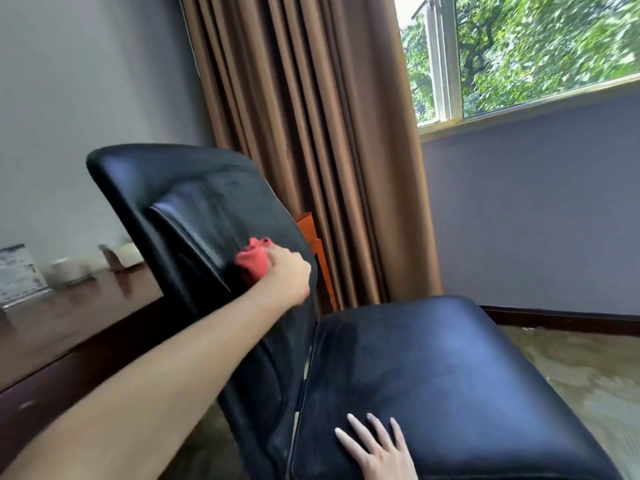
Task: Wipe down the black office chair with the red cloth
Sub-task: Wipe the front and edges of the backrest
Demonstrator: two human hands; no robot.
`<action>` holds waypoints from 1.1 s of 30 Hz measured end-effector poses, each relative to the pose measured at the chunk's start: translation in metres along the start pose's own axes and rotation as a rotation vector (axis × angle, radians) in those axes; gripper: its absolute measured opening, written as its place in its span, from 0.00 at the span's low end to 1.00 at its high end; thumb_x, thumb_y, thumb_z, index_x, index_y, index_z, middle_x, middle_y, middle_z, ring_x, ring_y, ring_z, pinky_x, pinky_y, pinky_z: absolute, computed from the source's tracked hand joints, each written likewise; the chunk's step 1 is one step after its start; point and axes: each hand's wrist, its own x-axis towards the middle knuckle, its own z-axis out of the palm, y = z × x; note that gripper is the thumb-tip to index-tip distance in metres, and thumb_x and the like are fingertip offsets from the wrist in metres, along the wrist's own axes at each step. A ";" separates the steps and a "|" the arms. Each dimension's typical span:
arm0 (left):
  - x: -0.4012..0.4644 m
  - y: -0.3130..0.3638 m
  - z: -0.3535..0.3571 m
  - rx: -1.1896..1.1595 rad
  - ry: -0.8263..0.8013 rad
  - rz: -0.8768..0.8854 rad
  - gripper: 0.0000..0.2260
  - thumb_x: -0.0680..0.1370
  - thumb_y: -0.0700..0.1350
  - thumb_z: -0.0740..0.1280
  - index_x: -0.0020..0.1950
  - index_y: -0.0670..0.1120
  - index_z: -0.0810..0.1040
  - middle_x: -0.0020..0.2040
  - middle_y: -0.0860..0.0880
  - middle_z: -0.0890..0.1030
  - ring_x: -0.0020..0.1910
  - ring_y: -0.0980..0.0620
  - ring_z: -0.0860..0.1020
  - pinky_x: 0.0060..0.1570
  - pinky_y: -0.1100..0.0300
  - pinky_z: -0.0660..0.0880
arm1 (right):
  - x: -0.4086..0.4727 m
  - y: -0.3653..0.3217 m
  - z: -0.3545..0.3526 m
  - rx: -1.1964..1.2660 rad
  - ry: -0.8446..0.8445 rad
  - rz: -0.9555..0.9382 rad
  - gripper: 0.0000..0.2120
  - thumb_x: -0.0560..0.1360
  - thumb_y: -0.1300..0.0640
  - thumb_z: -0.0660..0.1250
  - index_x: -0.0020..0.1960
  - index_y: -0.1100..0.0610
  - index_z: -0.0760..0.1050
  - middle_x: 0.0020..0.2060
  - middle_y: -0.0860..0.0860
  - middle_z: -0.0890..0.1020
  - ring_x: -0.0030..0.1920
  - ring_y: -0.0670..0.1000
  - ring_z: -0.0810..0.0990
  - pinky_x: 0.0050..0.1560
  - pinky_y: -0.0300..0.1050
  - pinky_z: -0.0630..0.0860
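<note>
The left hand [289,271] is closed around a bunched cloth [252,259], pressing it flat against the front of the chair's backrest [180,188], about halfway up and toward its right edge. Balling the cloth up gives the palm a firm pad to push with, which suits the slick black upholstery. The arm reaches across from the lower left, so the wiping stroke probably runs along the backrest's length.

The right hand [379,448] lies open, fingers [356,427] spread wide, flat on the near edge of the seat [450,368]. It holds nothing; its job appears to be steadying the chair [346,341], since an office chair would likely swivel or roll away under sideways pressure on the backrest.

The seat shows a dull, streaky film, and the backrest looks patchy above the cloth, so the wiping seems only partly done, with the seat probably untouched.

Behind the chair hang brown curtains [311,133] beside a window [519,53]. A dark tabletop [52,334] sits to the left, bearing a few blurred items too indistinct to name. The chair stands close to it, leaving little room on that side.
</note>
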 end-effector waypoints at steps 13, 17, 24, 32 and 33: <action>-0.092 0.051 -0.009 -0.269 0.084 0.169 0.18 0.69 0.57 0.72 0.56 0.52 0.79 0.55 0.51 0.78 0.61 0.42 0.75 0.61 0.49 0.66 | 0.001 -0.014 -0.054 0.114 -0.546 0.117 0.39 0.63 0.18 0.53 0.64 0.39 0.79 0.64 0.43 0.80 0.62 0.53 0.81 0.68 0.56 0.59; -0.118 -0.085 -0.049 -0.253 0.342 -0.276 0.20 0.69 0.51 0.75 0.59 0.49 0.79 0.59 0.46 0.79 0.63 0.39 0.75 0.65 0.46 0.65 | -0.001 -0.013 -0.056 0.117 -0.592 0.129 0.39 0.65 0.18 0.52 0.64 0.39 0.78 0.64 0.42 0.80 0.63 0.53 0.81 0.68 0.56 0.58; -0.126 -0.010 -0.012 -0.095 0.309 0.007 0.18 0.67 0.53 0.73 0.56 0.52 0.78 0.57 0.52 0.79 0.59 0.44 0.77 0.59 0.42 0.66 | 0.001 -0.013 -0.059 0.056 -0.573 0.131 0.39 0.68 0.18 0.46 0.66 0.39 0.77 0.65 0.42 0.79 0.62 0.53 0.81 0.67 0.56 0.60; -0.196 0.095 0.151 -0.238 0.617 0.480 0.11 0.73 0.42 0.61 0.42 0.54 0.82 0.44 0.53 0.82 0.45 0.46 0.79 0.49 0.51 0.68 | -0.001 -0.006 -0.060 0.027 -0.573 0.063 0.39 0.68 0.18 0.48 0.66 0.39 0.76 0.65 0.42 0.79 0.63 0.53 0.80 0.66 0.55 0.60; -0.201 0.085 0.165 -0.315 0.746 0.483 0.12 0.72 0.41 0.61 0.42 0.53 0.82 0.45 0.52 0.83 0.44 0.45 0.79 0.47 0.51 0.70 | -0.002 -0.006 -0.059 0.020 -0.571 0.057 0.39 0.68 0.18 0.48 0.67 0.39 0.76 0.65 0.42 0.79 0.63 0.53 0.80 0.66 0.55 0.60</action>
